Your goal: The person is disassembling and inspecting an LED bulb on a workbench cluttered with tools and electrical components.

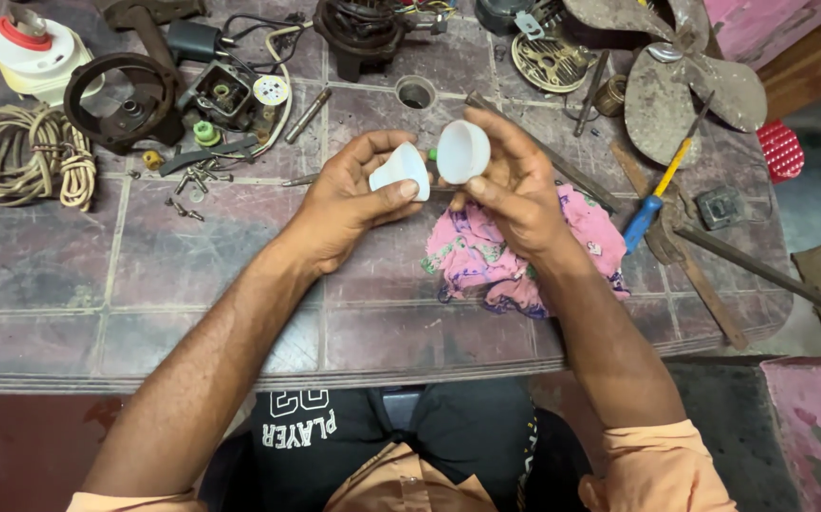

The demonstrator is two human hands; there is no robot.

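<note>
Left hand grips a white bulb base; right hand grips its white dome cover above the pink rag; apparently mid-separation; rejoining needs rims aligned.

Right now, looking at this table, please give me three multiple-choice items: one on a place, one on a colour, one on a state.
1. Where does the pink cloth lie?
A. under the right hand
B. on the coiled cord
C. on the fan blade

2. What colour is the screwdriver handle?
A. red
B. blue and yellow
C. green

3. How are the two white parts held?
A. white cone piece in the left hand, white cup piece in the right
B. both in one hand
C. both lying on the table

Answers: 1 A, the cloth shows beneath that hand. 2 B, blue grip, yellow shaft end. 3 A, each hand grips one.
</note>
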